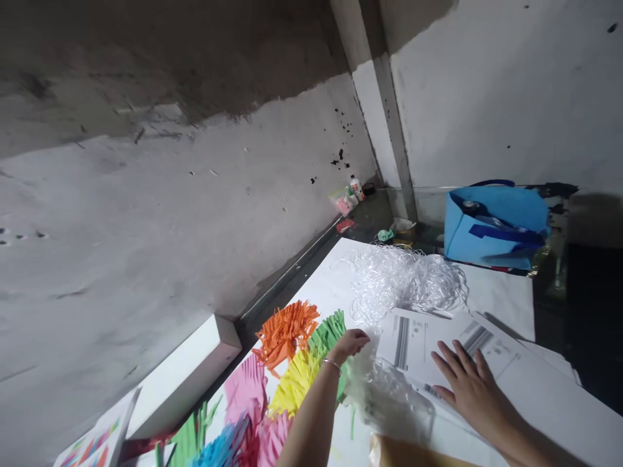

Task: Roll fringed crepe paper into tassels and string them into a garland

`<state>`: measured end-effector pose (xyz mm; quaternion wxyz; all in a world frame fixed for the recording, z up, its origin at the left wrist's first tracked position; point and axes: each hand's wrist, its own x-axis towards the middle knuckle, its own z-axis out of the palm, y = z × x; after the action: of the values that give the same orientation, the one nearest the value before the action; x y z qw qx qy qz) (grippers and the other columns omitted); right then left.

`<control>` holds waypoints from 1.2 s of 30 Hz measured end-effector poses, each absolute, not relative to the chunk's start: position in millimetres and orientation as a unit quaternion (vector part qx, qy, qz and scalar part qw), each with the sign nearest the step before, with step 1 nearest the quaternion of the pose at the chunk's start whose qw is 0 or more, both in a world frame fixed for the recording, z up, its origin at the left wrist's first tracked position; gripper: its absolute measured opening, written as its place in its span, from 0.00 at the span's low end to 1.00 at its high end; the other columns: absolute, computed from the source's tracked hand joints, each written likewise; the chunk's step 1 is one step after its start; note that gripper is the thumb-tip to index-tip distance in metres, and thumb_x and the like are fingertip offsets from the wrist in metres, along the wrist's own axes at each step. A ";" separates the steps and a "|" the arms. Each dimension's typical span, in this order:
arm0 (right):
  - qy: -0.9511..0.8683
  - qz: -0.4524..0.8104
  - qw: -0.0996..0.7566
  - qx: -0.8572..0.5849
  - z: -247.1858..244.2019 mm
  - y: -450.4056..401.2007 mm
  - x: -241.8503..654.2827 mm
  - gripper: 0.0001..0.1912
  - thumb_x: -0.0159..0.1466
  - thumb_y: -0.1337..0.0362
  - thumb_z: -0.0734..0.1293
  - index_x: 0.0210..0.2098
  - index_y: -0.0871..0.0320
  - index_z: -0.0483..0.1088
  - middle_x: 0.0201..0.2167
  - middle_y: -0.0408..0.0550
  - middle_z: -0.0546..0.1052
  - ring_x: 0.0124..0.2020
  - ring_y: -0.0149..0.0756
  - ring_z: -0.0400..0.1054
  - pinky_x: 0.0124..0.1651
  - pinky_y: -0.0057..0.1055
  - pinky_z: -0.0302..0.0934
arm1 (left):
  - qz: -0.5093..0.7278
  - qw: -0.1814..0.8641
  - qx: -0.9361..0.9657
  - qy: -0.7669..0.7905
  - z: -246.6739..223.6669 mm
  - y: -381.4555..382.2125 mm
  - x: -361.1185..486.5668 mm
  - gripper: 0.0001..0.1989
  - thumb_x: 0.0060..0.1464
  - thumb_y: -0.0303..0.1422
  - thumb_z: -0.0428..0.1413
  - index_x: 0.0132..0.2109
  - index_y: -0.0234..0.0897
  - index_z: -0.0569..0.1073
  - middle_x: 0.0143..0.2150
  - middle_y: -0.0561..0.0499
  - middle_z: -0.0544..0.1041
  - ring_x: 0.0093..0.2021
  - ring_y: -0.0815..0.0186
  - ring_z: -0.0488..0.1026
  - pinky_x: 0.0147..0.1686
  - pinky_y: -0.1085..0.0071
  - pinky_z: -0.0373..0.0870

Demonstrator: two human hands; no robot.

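Observation:
My left hand (pixel 351 342) reaches forward with its fingers curled, closed on a clump of clear plastic strands (pixel 384 395) that trails back toward me. Just left of it lie fringed paper bundles: orange (pixel 285 331), green (pixel 328 332), yellow (pixel 298 379) and pink (pixel 246 389). My right hand (pixel 470 386) rests flat, fingers spread, on printed white sheets (pixel 423 340). Beyond both hands sits a large heap of tangled clear plastic strands (pixel 403 279) on the white table sheet (pixel 501 295).
A blue bag (pixel 494 224) stands at the far right by the wall. Small bottles and packets (pixel 351 193) sit in the far corner. A white box (pixel 187 373) lies at the left, with a colourful printed card (pixel 95 444) near it.

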<state>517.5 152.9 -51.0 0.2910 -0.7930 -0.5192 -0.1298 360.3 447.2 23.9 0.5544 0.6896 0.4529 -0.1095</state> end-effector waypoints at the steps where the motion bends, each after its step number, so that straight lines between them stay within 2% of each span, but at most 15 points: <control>1: -0.516 -0.134 0.299 -0.792 -52.7 152.8 516.0 0.32 0.68 0.40 0.55 0.56 0.55 0.73 0.62 0.53 0.68 0.66 0.59 0.54 0.67 0.63 0.34 | -0.111 0.552 0.694 0.448 24.7 443.5 362.8 0.09 0.62 0.36 0.57 0.40 0.32 0.72 0.31 0.55 0.72 0.25 0.73 0.68 0.25 0.75 0.68; 5: -0.485 -0.130 0.310 -0.807 -52.8 150.9 510.5 0.28 0.70 0.47 0.54 0.55 0.57 0.74 0.61 0.54 0.69 0.65 0.60 0.55 0.66 0.65 0.35 | -0.150 0.564 0.695 0.420 32.1 423.7 364.0 0.08 0.49 0.31 0.64 0.36 0.33 0.74 0.22 0.58 0.71 0.19 0.76 0.61 0.19 0.78 0.55; 9: -0.448 -0.127 0.309 -0.829 -45.6 149.5 509.0 0.28 0.71 0.50 0.52 0.56 0.59 0.73 0.63 0.56 0.67 0.66 0.59 0.53 0.67 0.64 0.35 | -0.195 0.555 0.691 0.420 42.2 410.4 353.7 0.12 0.36 0.27 0.66 0.33 0.34 0.76 0.20 0.57 0.71 0.18 0.74 0.61 0.19 0.77 0.54; 13: -0.450 -0.129 0.282 -0.837 -43.8 149.3 510.1 0.26 0.69 0.50 0.56 0.54 0.57 0.74 0.62 0.54 0.68 0.66 0.58 0.53 0.67 0.62 0.35 | -0.148 0.484 0.727 0.464 39.6 393.4 348.1 0.04 0.40 0.26 0.62 0.29 0.34 0.77 0.17 0.57 0.68 0.19 0.70 0.63 0.22 0.74 0.58; 15: -0.457 -0.125 0.264 -0.840 -44.4 149.1 510.4 0.25 0.68 0.49 0.59 0.54 0.56 0.74 0.62 0.54 0.68 0.66 0.59 0.52 0.67 0.62 0.34 | -0.108 0.436 0.750 0.485 34.5 381.1 348.8 0.01 0.42 0.26 0.60 0.27 0.34 0.77 0.18 0.54 0.70 0.22 0.67 0.66 0.25 0.71 0.60; 19: -0.454 -0.111 0.264 -0.843 -44.2 148.0 509.4 0.25 0.68 0.51 0.59 0.55 0.58 0.73 0.63 0.54 0.68 0.67 0.59 0.51 0.67 0.63 0.34 | -0.045 0.362 0.785 0.500 31.7 359.0 349.6 0.05 0.42 0.24 0.57 0.25 0.35 0.78 0.25 0.47 0.77 0.32 0.58 0.73 0.34 0.66 0.63; 22: -0.449 -0.112 0.277 -0.842 -42.4 147.4 508.1 0.25 0.69 0.52 0.57 0.55 0.58 0.73 0.62 0.55 0.68 0.67 0.59 0.51 0.67 0.63 0.35 | -0.012 0.326 0.799 0.505 37.8 345.3 346.2 0.07 0.43 0.25 0.56 0.27 0.35 0.79 0.29 0.44 0.79 0.34 0.56 0.74 0.38 0.65 0.63; 28: -0.447 -0.114 0.264 -0.847 -37.8 147.3 507.4 0.23 0.68 0.53 0.60 0.55 0.57 0.73 0.63 0.54 0.68 0.67 0.59 0.51 0.67 0.62 0.35 | 0.033 0.334 0.788 0.516 34.6 308.2 337.8 0.09 0.51 0.27 0.53 0.30 0.36 0.79 0.30 0.44 0.80 0.33 0.57 0.75 0.36 0.66 0.64; 31: -0.446 -0.113 0.268 -0.846 -36.0 147.1 507.7 0.23 0.68 0.54 0.60 0.55 0.59 0.73 0.62 0.55 0.68 0.67 0.59 0.52 0.67 0.62 0.35 | 0.043 0.353 0.774 0.524 26.4 299.3 332.1 0.11 0.54 0.28 0.51 0.35 0.35 0.78 0.30 0.45 0.80 0.32 0.60 0.76 0.34 0.69 0.65; 36: -0.448 -0.124 0.271 -0.843 -34.3 146.0 507.2 0.23 0.68 0.54 0.59 0.55 0.59 0.73 0.62 0.56 0.68 0.66 0.59 0.53 0.66 0.63 0.36 | 0.053 0.327 0.770 0.545 25.9 319.3 323.8 0.08 0.53 0.27 0.54 0.36 0.35 0.79 0.31 0.45 0.80 0.34 0.59 0.75 0.35 0.69 0.63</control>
<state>507.2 146.0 -34.3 0.2709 -0.8429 -0.4481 -0.1236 323.8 319.3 25.9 0.3274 0.7700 0.5452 0.0528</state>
